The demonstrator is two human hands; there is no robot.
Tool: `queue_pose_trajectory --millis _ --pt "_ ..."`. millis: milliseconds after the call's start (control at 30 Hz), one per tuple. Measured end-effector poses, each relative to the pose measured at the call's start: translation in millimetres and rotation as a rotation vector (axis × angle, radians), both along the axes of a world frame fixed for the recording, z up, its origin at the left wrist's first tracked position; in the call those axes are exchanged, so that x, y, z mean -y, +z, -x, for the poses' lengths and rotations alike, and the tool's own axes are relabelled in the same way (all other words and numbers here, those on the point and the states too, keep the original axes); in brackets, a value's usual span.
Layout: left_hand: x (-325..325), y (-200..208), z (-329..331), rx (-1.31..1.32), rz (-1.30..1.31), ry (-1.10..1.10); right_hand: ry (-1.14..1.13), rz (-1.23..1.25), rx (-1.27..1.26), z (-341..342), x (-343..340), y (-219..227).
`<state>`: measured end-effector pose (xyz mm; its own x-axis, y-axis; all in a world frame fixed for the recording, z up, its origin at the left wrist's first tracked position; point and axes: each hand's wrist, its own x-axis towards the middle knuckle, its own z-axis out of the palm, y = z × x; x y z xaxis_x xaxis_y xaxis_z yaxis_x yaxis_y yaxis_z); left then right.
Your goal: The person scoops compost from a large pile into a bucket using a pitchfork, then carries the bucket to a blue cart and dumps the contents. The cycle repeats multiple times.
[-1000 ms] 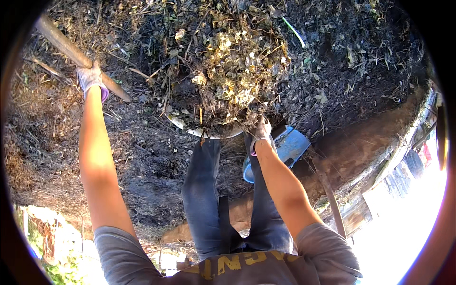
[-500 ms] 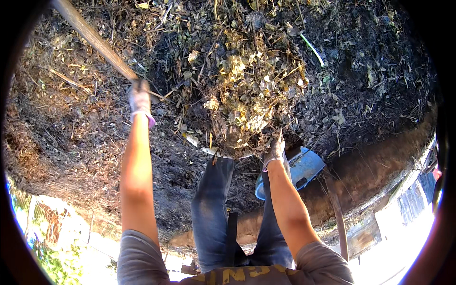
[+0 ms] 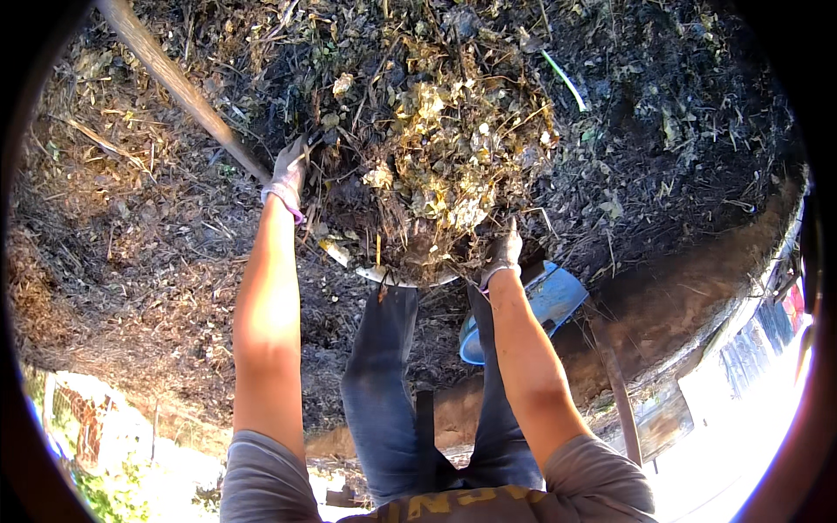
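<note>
A heap of yellow and brown leaf litter point(image 3: 458, 166) lies before my legs, with the curved white rim point(image 3: 410, 279) of some container along its near side. My left hand point(image 3: 286, 174), in a light glove with a pink cuff, reaches to the left flank of the heap with fingers stretched out. A long wooden pole point(image 3: 170, 78) slants from the upper left down to beside that hand, which is not wrapped round it. At the heap's near right edge is my gloved right hand point(image 3: 502, 254); one digit points forward, and the others are partly hidden among leaves.
A blue plastic bucket point(image 3: 558, 296) lies tipped on its side by my right leg. Dark compost and twigs point(image 3: 645, 166) spread to the right, bordered by an earth ledge point(image 3: 680, 261). A wooden post point(image 3: 617, 392) stands at the lower right. A pale green stalk point(image 3: 564, 80) lies far ahead.
My left hand has let go of the wooden pole and moved right, toward the heap, its fingers now extended. My right hand stays at the heap's right edge.
</note>
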<state>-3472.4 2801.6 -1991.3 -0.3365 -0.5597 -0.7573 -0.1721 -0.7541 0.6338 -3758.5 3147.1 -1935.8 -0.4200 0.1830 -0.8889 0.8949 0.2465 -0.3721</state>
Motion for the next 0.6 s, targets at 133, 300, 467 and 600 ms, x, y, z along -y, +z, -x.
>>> queue_pose_trajectory --millis 133,300,467,600 --pt "-28 -15 -11 0.002 -0.096 0.274 -0.084 0.145 -0.177 -13 2 3" --pt "-97 65 2 0.022 0.088 0.349 0.086 0.163 -0.439 14 -10 27" --pt "-126 155 -9 0.731 0.792 -0.207 0.280 0.342 -0.495 48 21 92" --pt "-125 231 -26 0.228 0.256 0.583 0.428 0.174 -0.485 42 93 196"
